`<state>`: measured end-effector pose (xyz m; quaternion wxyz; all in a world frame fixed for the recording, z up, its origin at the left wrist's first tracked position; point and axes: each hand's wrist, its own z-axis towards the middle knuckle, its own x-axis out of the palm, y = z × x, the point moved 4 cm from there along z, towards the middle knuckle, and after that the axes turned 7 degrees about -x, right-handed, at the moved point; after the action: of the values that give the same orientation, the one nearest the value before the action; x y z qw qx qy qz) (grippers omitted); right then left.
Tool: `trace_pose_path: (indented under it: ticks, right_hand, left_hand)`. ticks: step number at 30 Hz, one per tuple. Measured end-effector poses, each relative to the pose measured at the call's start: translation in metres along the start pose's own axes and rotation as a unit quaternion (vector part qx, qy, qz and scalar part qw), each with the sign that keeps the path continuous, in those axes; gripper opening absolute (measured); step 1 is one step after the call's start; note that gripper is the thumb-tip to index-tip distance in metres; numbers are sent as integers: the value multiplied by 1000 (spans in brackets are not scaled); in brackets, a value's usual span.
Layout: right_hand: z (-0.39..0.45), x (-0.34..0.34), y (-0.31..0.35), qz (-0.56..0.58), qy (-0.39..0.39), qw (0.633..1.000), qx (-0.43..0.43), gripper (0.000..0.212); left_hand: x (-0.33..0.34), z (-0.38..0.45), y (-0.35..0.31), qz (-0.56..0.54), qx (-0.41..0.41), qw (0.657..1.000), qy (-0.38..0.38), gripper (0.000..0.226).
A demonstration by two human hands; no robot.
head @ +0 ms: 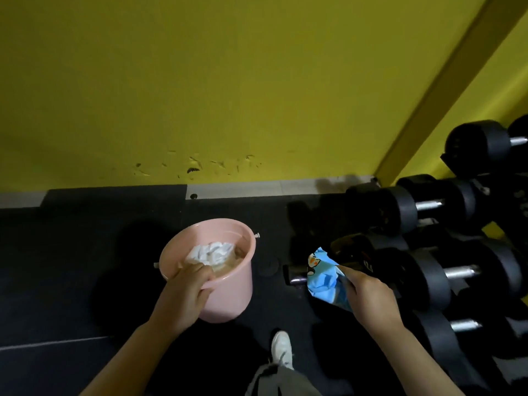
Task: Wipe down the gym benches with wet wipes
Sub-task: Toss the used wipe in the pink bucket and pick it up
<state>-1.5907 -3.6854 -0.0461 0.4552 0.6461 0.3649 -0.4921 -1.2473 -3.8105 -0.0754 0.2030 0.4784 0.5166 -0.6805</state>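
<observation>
Left hand (187,287) reaches into the round pink plastic bucket (228,298), fingers curled onto soft, limp white wipes (211,252); beside the bucket, right hand (368,298) pinches a light, crinkly blue wipe packet (325,281).

Person: bare forearms, no sleeves visible; grey trouser leg (281,380); white shoe (282,348) with dark side detail.

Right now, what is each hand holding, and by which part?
The right hand grips the blue wipes packet by its lower end. The left hand reaches into the pink bucket at the white wipes; its grip is hidden.
</observation>
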Motion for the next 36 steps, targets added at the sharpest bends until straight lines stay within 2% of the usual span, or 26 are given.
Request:
trace_pose_path:
  ticks: [1, 3, 5, 9, 11, 19, 25, 31, 36]
  right_hand:
    - [28, -2, -5, 2, 5, 1000, -9, 34]
    - [80, -7, -11, 8, 20, 1000, -21, 31]
    - [130, -11, -10, 3, 34, 998, -43, 27]
    - [216, -17, 4, 4, 39, 996, -76, 25]
    - [255, -15, 17, 3, 43, 995, -87, 24]
    - [407, 15, 72, 2, 75, 994, -84, 28]
    - [508, 28, 116, 23, 80, 993, -79, 31]
    - [614, 54, 146, -2, 100, 991, -94, 34]
    - [704, 105, 160, -28, 157, 982, -105, 36]
  left_hand:
    - [2, 19, 0, 8, -9, 1000, -8, 10]
    - [6, 56, 3, 38, -35, 999, -7, 36]
    - [6, 92, 12, 46, -87, 995, 2, 46]
    - [-1, 146, 24, 0, -79, 996, -37, 18]
    - [-8, 175, 34, -13, -88, 995, -45, 11]
    - [-16, 306, 118, 3, -89, 996, -13, 10]
    - [-40, 395, 170, 25, -80, 996, 6, 31]
    - [-40, 476, 214, 21, -108, 994, 19, 29]
    - [-16, 534, 254, 1, -140, 990, 12, 26]
